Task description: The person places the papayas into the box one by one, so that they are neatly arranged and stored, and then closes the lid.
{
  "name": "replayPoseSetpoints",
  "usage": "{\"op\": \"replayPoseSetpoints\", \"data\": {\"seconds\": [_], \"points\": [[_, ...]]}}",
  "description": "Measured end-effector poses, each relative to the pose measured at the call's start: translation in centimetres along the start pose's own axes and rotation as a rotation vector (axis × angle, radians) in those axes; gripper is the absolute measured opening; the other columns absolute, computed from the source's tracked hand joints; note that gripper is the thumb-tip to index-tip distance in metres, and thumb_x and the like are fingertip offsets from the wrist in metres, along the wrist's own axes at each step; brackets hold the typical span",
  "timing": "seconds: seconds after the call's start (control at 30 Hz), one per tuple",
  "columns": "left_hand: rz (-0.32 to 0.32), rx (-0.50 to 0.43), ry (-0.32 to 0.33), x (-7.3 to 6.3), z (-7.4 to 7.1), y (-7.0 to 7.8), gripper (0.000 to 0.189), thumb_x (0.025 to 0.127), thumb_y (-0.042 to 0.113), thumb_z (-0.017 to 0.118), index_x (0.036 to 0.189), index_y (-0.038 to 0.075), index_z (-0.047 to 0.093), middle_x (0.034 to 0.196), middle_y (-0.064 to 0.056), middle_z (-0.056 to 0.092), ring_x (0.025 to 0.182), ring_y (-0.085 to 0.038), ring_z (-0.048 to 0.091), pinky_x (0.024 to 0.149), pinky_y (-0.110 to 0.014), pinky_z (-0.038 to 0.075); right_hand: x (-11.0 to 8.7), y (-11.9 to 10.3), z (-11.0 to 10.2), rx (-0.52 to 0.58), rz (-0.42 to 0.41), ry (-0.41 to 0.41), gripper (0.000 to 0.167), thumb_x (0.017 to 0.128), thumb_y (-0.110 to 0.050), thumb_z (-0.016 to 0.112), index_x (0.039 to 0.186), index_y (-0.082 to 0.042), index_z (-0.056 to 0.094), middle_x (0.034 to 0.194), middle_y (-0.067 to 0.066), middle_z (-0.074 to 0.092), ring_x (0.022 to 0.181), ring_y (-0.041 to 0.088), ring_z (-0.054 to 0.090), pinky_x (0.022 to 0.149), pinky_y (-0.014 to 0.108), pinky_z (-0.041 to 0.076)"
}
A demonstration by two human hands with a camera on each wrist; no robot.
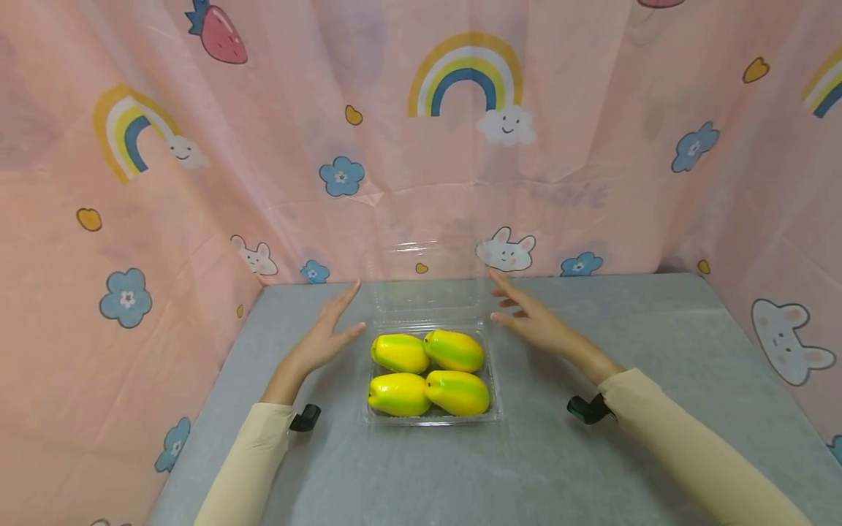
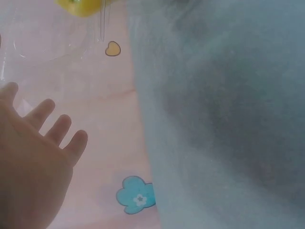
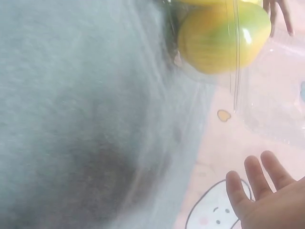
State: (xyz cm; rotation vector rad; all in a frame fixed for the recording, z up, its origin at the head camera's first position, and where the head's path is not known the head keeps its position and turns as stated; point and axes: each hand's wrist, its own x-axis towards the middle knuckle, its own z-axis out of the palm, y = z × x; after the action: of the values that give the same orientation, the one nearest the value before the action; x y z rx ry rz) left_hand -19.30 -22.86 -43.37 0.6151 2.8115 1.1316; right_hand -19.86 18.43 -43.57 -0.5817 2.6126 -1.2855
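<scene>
A clear plastic clamshell box (image 1: 430, 421) lies in the middle of the table. Its see-through lid (image 1: 427, 296) stands raised at the back. Several glossy yellow-green fruits, papaya-like in shape, sit inside in two rows, one of them a fruit (image 1: 458, 393) at the front right. To the left of the lid is my left hand (image 1: 319, 342), fingers extended, holding nothing. My right hand (image 1: 536, 321) is on the other side, its fingers spread and apart from the lid. Both wrist views show part of the box and a fruit (image 3: 219, 40) through the plastic.
A grey tabletop (image 1: 658, 351) stretches around the box. Behind it and at both sides hangs a pink curtain (image 1: 421, 190) printed with rainbows, flowers and rabbits. A small black device (image 1: 305, 418) sits at the left wrist, another black device (image 1: 588, 410) at the right.
</scene>
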Motion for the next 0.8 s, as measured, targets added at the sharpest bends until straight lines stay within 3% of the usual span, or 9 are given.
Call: {"op": "replayPoseSetpoints", "data": {"seconds": [0.13,0.33,0.5,0.67,0.8], "points": [[0.014,-0.018,-0.026,-1.3,0.1,0.4,0.081,0.097,0.033,0.061,0.159,0.036,0.01,0.168,-0.008,0.013,0.154,-0.042,0.01,0.116,-0.077,0.014,-1.0,0.1,0.2,0.006,-0.023,-0.015,0.079,0.099,-0.043,0.056,0.16,-0.035,0.005,0.16,0.017,0.033,0.138,0.04,0.043,0.111,0.064,0.038],[0.045,-0.056,-0.071,-3.6,0.3,0.9,0.085,0.095,0.044,0.062,0.159,0.036,0.008,0.17,-0.006,0.007,0.155,-0.042,0.005,0.114,-0.079,0.012,-2.9,0.2,0.5,0.017,-0.059,-0.048,0.073,0.103,-0.038,0.051,0.16,-0.034,0.006,0.163,0.017,0.026,0.14,0.042,0.039,0.112,0.067,0.035],[0.059,-0.073,-0.102,-5.3,0.7,1.1,0.089,0.091,0.063,0.058,0.159,0.036,0.008,0.17,-0.003,0.0,0.154,-0.044,-0.001,0.111,-0.083,0.011,-4.8,0.0,0.8,0.019,-0.076,-0.06,0.064,0.106,-0.035,0.042,0.16,-0.03,0.009,0.166,0.015,0.02,0.142,0.045,0.035,0.108,0.074,0.033],[0.064,-0.078,-0.092,-6.7,1.2,1.1,0.093,0.087,0.076,0.048,0.16,0.03,0.011,0.17,-0.008,0.001,0.153,-0.046,0.001,0.108,-0.084,0.015,-6.3,-0.2,1.5,-0.039,-0.054,-0.068,0.061,0.106,-0.038,0.039,0.16,-0.029,0.013,0.167,0.015,0.016,0.144,0.047,0.033,0.106,0.08,0.029],[0.084,-0.115,-0.083,-7.5,1.6,0.8,0.092,0.091,0.073,0.044,0.16,0.02,0.015,0.169,-0.014,0.001,0.152,-0.049,0.001,0.107,-0.085,0.013,-7.0,-0.3,2.2,-0.044,-0.035,-0.084,0.061,0.106,-0.041,0.038,0.16,-0.029,0.012,0.167,0.016,0.015,0.143,0.047,0.032,0.105,0.08,0.029]]}}
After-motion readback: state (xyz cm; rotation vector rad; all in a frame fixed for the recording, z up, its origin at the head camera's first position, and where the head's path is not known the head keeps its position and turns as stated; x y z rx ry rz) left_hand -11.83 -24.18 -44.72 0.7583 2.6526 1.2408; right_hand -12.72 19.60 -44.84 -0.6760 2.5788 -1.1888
